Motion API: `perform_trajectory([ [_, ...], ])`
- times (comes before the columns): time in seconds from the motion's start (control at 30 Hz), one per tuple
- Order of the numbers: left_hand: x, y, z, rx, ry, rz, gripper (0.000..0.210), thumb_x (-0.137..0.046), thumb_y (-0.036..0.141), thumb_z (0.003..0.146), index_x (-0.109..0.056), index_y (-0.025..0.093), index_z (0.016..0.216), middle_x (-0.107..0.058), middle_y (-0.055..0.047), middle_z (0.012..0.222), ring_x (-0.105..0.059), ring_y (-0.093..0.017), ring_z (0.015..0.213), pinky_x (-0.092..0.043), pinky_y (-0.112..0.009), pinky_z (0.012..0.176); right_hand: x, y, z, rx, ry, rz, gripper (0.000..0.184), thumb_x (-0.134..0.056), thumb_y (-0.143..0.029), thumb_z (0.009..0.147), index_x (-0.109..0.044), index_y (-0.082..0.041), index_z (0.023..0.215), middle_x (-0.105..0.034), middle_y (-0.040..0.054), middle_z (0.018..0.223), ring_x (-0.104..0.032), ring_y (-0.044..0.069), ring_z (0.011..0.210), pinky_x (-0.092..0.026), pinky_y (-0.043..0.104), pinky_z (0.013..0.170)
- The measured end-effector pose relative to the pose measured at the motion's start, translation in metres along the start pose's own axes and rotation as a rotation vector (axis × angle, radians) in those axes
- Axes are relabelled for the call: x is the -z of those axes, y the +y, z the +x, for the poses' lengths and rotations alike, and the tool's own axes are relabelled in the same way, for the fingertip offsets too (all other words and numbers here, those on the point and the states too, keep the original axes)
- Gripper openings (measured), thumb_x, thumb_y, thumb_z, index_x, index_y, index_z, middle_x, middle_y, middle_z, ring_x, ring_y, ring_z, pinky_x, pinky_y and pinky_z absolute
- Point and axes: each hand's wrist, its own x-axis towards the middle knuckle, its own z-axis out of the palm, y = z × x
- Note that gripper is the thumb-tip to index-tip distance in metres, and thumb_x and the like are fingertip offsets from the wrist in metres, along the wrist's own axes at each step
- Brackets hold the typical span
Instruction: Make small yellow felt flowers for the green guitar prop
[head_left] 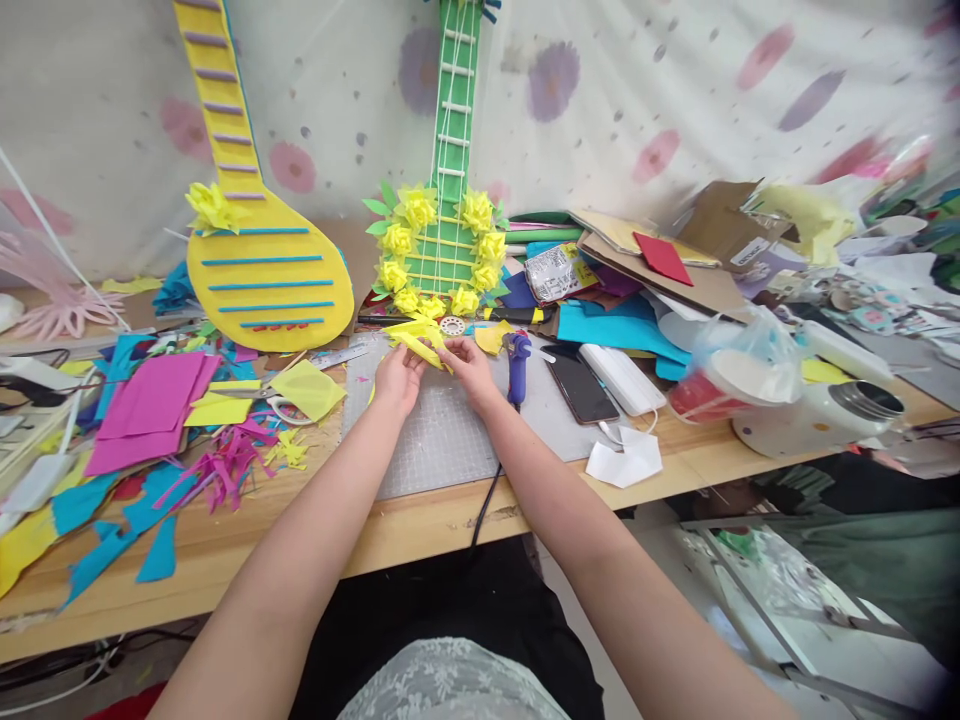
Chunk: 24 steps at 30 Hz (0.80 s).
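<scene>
My left hand (400,380) and my right hand (468,368) meet over the grey cutting mat (427,450). Between them is a folded yellow paper piece (417,334), with the fingers of both hands closed on it; its exact shape is partly hidden by the fingers. Just beyond stands a green paper instrument (452,265) with white strings and a ring of yellow paper flowers (415,207). A purple glue gun (517,368) lies to the right of my right hand. To the left leans a yellow paper instrument (274,265) with blue and purple strips.
Magenta sheets (154,415), paper scraps (232,465) and white-handled scissors (285,410) lie at left. On the right are a phone (581,388), a white power bank (621,378), a red-and-white cup (705,390), a white bottle (810,418) and stacked cardboard (660,265). A black cable (486,505) hangs over the table's front edge.
</scene>
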Motion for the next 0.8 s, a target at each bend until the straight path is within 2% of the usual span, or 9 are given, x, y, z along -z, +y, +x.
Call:
perform_trajectory([
  [0.13, 0.006, 0.005, -0.001, 0.014, 0.039, 0.103, 0.017, -0.044, 0.002, 0.081, -0.057, 0.012, 0.08, -0.068, -0.006, 0.075, -0.068, -0.016, 0.086, -0.051, -0.031, 0.086, 0.0, 0.002, 0.0, 0.033, 0.02, -0.155, 0.022, -0.063, -0.036, 0.067, -0.052, -0.02, 0.078, -0.06, -0.001, 0.074, -0.059, 0.013, 0.073, -0.048, 0.029, 0.072],
  [0.2, 0.009, 0.005, -0.001, 0.028, 0.063, 0.121, 0.018, -0.043, 0.001, 0.08, -0.057, 0.013, 0.08, -0.068, -0.006, 0.074, -0.068, -0.016, 0.086, -0.052, -0.031, 0.085, 0.0, 0.002, -0.001, 0.05, 0.04, -0.217, 0.02, -0.06, -0.03, 0.07, -0.051, -0.02, 0.084, -0.061, -0.0016, 0.074, -0.06, 0.013, 0.072, -0.048, 0.029, 0.072],
  [0.3, 0.011, 0.004, 0.003, 0.052, 0.082, 0.122, 0.017, -0.044, 0.001, 0.08, -0.057, 0.012, 0.08, -0.067, -0.006, 0.07, -0.068, -0.016, 0.084, -0.053, -0.03, 0.083, -0.002, 0.001, -0.004, 0.099, 0.07, -0.248, 0.029, -0.058, -0.026, 0.071, -0.048, -0.022, 0.098, -0.064, -0.002, 0.076, -0.061, 0.013, 0.072, -0.048, 0.029, 0.074],
  [0.4, 0.012, 0.003, 0.007, 0.061, 0.085, 0.116, 0.016, -0.045, 0.001, 0.08, -0.058, 0.011, 0.078, -0.066, -0.006, 0.068, -0.068, -0.015, 0.076, -0.053, -0.027, 0.079, -0.005, -0.003, -0.009, 0.149, 0.066, -0.286, 0.034, -0.057, -0.026, 0.072, -0.045, -0.023, 0.104, -0.064, -0.0011, 0.079, -0.062, 0.013, 0.071, -0.049, 0.028, 0.072],
  [0.6, 0.013, 0.001, 0.008, 0.052, 0.071, 0.124, 0.022, -0.042, -0.003, 0.08, -0.057, 0.011, 0.075, -0.064, -0.002, 0.063, -0.064, -0.009, 0.061, -0.052, -0.022, 0.072, -0.01, -0.013, -0.021, 0.267, -0.082, -0.612, 0.034, -0.055, -0.023, 0.075, -0.048, -0.022, 0.108, -0.064, -0.0001, 0.084, -0.059, 0.012, 0.069, -0.047, 0.027, 0.068],
  [0.7, 0.012, 0.001, 0.004, 0.061, 0.072, 0.161, 0.022, -0.042, -0.004, 0.08, -0.056, 0.012, 0.076, -0.065, -0.002, 0.065, -0.066, -0.011, 0.067, -0.052, -0.024, 0.077, -0.011, -0.014, -0.023, 0.239, -0.091, -0.808, 0.028, -0.055, -0.023, 0.075, -0.052, -0.022, 0.103, -0.065, -0.0003, 0.082, -0.059, 0.013, 0.07, -0.045, 0.027, 0.068],
  [0.8, 0.011, -0.001, -0.001, 0.044, 0.077, 0.194, 0.019, -0.046, -0.004, 0.078, -0.055, 0.012, 0.08, -0.066, -0.003, 0.068, -0.067, -0.013, 0.073, -0.052, -0.028, 0.082, -0.011, -0.012, -0.021, 0.167, -0.056, -0.889, 0.023, -0.055, -0.024, 0.076, -0.055, -0.021, 0.099, -0.066, -0.0002, 0.08, -0.059, 0.014, 0.069, -0.044, 0.028, 0.067],
])
